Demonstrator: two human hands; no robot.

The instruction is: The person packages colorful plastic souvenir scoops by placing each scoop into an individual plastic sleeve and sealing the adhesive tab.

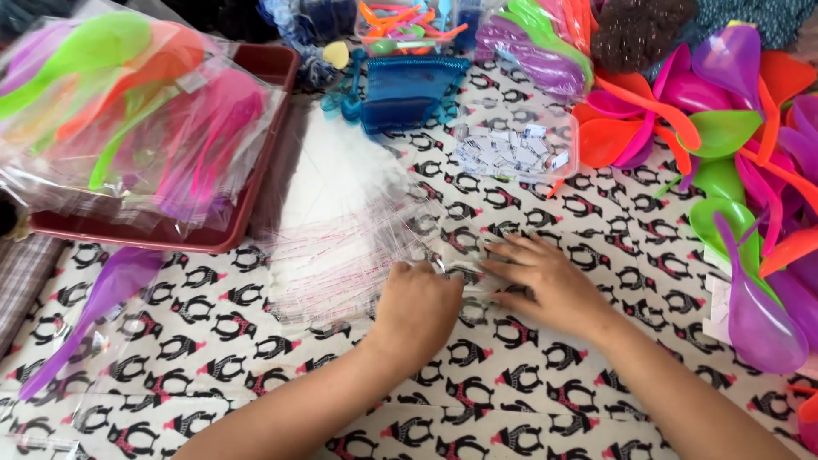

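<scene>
At the far left a purple plastic spoon (94, 311) lies on the cloth, long and smooth, inside a clear bag. Above it sits a dark red tray (256, 170) with a low rim. On the tray rest shiny clear bags of spoons (128, 111) in green, orange, pink and purple.

In the middle lies a stack of thin clear bags (341, 230), flat and see-through, each with a thin red line along one edge. Behind it is a blue plastic piece (409, 89) with ridges. To its right stands a small clear box (515, 145) full of little white tags.

On the right is a big heap of loose spoons (733, 170), smooth and bright, in purple, green, orange and pink.

All of it lies on a white cloth (256, 375) printed with small black penguins. The cloth covers the whole work place.

The left hand (417, 307) is curled, knuckles up, and presses on the near edge of the clear bags. I cannot tell if it pinches one. The right hand (545, 285) is flat and open, fingers spread, just beside the left hand. Its fingertips touch the corner of the clear bags on the cloth.
</scene>
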